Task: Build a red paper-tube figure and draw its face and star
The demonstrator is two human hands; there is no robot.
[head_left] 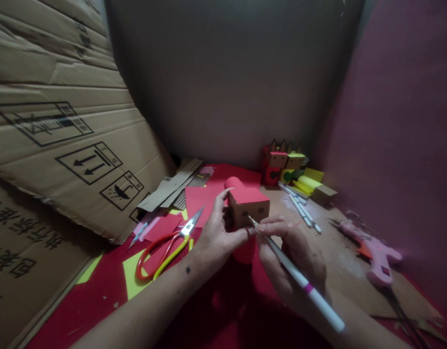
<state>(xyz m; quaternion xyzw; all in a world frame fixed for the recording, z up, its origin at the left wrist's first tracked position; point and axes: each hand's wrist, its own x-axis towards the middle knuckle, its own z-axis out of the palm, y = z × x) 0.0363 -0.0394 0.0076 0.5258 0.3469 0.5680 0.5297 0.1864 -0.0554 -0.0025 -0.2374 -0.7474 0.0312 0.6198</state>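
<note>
My left hand (216, 230) is closed around a small cardboard box (262, 214) whose top is covered in red paper. Two dark spots show on its bare brown front. In my right hand (292, 257) is a white marker pen (294, 274) with a purple band, its tip at or very near the left spot. A red paper roll (233, 183) shows just behind the box, and more red paper lies below it. Scissors (168, 247) with one red and one yellow handle lie partly open to the left of my left hand.
Large printed cartons (85, 126) stand along the left. Cardboard strips (172, 184) and red paper sheets (198, 196) lie behind. Several white markers (299, 211), a pink glue gun (376, 249) and a yellow paper piece (309, 183) are right. Finished-looking box figures (278, 160) stand behind.
</note>
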